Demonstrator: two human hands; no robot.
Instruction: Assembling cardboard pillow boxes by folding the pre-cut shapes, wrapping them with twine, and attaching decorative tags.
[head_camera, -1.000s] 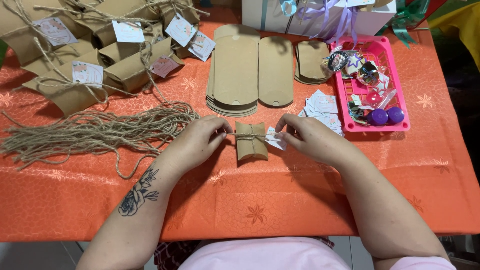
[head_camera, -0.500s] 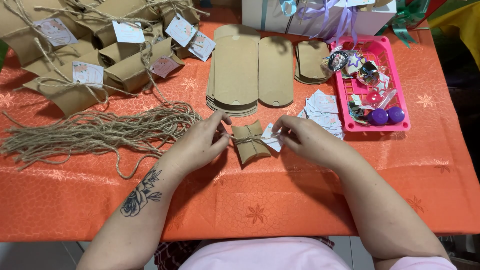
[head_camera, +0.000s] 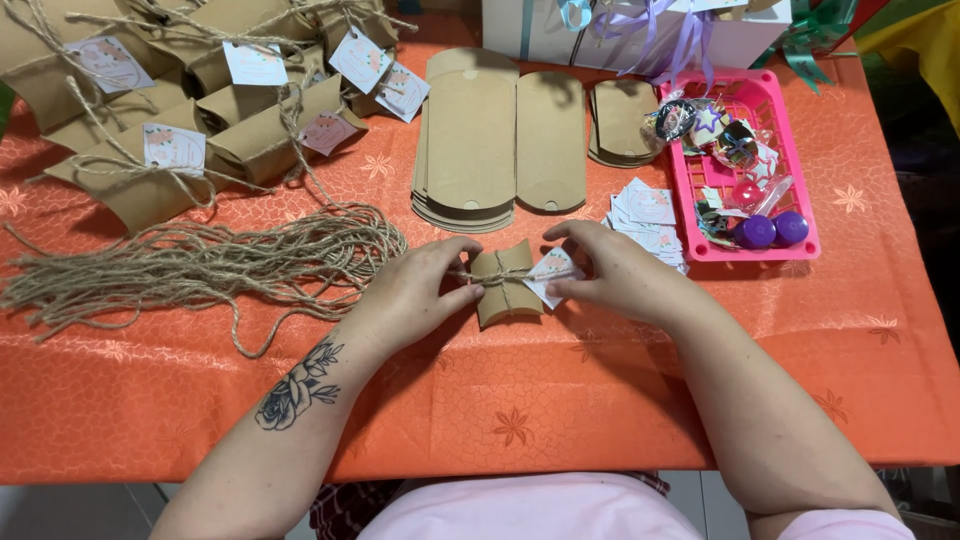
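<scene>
Hands meeting at centre frame over small kraft pillow box (head_camera: 505, 283), lying on orange-covered worktop (head_camera: 600, 400) just below middle of picture. Left hand (head_camera: 410, 292) pressing against box's left end, fingers (head_camera: 462, 295) pinching jute twine (head_camera: 478, 274) wrapped around it. Right hand (head_camera: 615, 272) closing in from right side, fingers (head_camera: 562, 290) gripping white paper tag (head_camera: 548, 272) threaded on same twine and touching box. Lying left of centre, well apart from box: loose bundle of cut twine strands (head_camera: 200, 265). Piling up in upper left corner: finished tied boxes with tags (head_camera: 190, 110). Sitting flat at upper centre: stack of unfolded kraft blanks (head_camera: 470, 140), with smaller stack (head_camera: 620, 120) beside it. Resting near right hand: heap of spare tags (head_camera: 645, 215). Standing at upper right: pink plastic basket (head_camera: 800, 175) holding small trinkets. Showing along top edge: white gift box with ribbons (head_camera: 640, 30).
</scene>
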